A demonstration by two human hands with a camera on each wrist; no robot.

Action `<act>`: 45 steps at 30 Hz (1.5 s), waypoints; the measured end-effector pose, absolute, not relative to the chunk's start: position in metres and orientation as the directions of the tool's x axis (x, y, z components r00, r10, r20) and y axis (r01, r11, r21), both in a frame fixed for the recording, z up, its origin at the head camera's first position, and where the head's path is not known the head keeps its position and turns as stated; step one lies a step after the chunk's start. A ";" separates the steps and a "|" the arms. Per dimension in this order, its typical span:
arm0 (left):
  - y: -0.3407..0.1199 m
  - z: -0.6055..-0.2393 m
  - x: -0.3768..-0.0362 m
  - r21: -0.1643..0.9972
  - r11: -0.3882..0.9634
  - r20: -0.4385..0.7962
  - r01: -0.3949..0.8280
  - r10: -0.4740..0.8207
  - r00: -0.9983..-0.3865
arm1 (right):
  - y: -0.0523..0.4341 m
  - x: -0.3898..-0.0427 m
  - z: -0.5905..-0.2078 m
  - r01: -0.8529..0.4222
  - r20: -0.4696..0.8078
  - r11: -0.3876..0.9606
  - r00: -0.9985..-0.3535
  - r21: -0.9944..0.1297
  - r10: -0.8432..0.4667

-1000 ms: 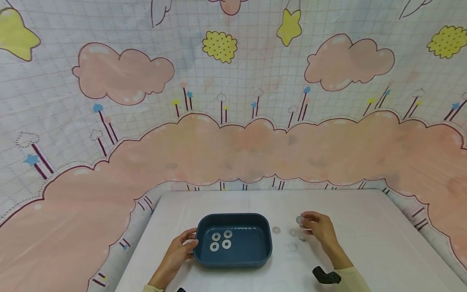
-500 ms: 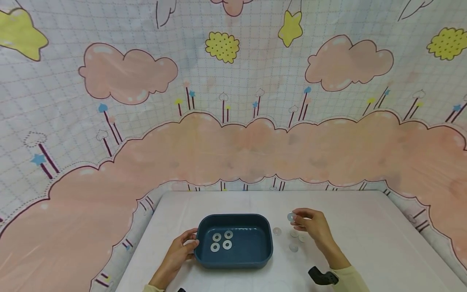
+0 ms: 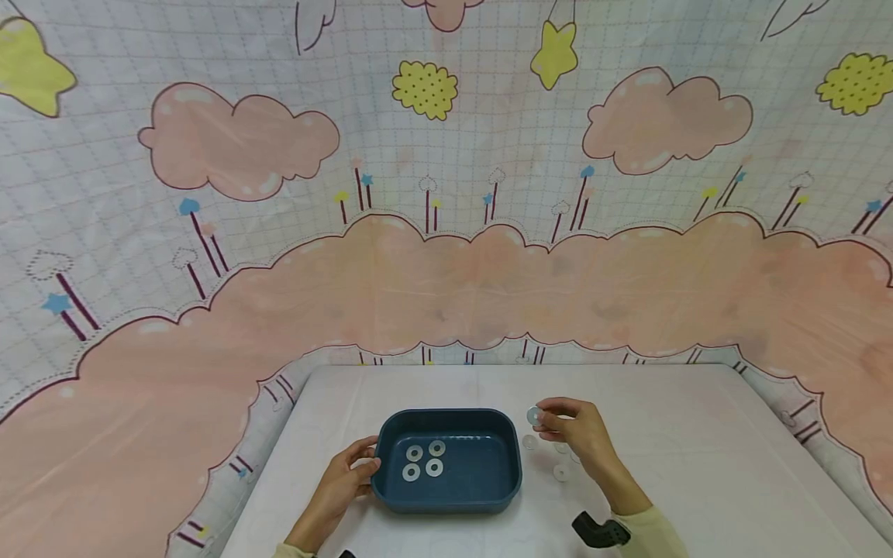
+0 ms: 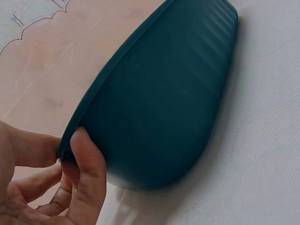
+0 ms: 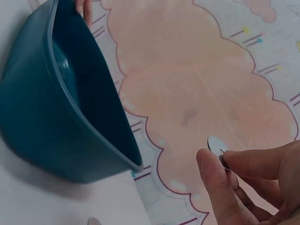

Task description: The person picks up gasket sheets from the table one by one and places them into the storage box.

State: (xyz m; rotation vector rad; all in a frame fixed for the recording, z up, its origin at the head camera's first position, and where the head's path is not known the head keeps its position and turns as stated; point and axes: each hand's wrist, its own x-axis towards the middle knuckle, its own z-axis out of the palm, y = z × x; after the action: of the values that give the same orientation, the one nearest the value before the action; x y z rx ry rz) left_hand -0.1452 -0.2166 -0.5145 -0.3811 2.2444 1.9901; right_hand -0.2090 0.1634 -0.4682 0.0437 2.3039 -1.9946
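A dark blue tray (image 3: 505, 457) sits on the white table (image 3: 698, 449) with several metal washers (image 3: 423, 460) inside. My left hand (image 3: 349, 474) grips the tray's left rim (image 4: 70, 138), thumb over the edge. My right hand (image 3: 575, 434) is lifted just right of the tray and pinches one washer (image 3: 533, 416) between thumb and forefinger; the same washer (image 5: 216, 145) shows in the right wrist view, near the tray's wall (image 5: 61, 136). A few loose washers (image 3: 561, 472) lie on the table under and beside that hand.
A cartoon cloud-print cloth (image 3: 446, 232) hangs behind and drapes around the table. A black wrist strap (image 3: 600, 533) shows on my right forearm. Bare table surface stretches to the right of my right hand.
My right hand, with the washer pinched, has moved left toward the tray's right rim. The left hand and the tray have stayed put.
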 end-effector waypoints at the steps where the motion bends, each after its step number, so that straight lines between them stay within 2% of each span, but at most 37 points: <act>1: -0.217 -0.515 -0.145 0.959 0.105 -0.253 -0.264 -0.109 -0.961 | 0.161 -0.209 -0.468 0.085 -0.092 0.143 -0.995 -0.986 -0.044; 13: -0.220 -0.518 -0.150 0.951 0.111 -0.274 -0.288 -0.125 -0.953 | 0.130 -0.204 -0.467 0.091 -0.098 0.061 -0.986 -0.994 -0.137; 29: -0.221 -0.515 -0.154 0.953 0.103 -0.271 -0.284 -0.125 -0.955 | 0.089 -0.204 -0.476 0.095 -0.097 0.022 -0.955 -0.995 -0.280; 45: -0.223 -0.517 -0.161 0.956 0.100 -0.266 -0.277 -0.115 -0.957 | 0.054 -0.205 -0.494 0.098 -0.112 0.057 -0.937 -0.994 -0.332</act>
State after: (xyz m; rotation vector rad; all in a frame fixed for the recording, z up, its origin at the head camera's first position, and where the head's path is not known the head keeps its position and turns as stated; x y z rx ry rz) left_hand -0.1610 -0.2226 -0.5166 -0.4010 2.2348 1.9886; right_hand -0.2046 0.0545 -0.4939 -0.2353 2.0303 -1.9499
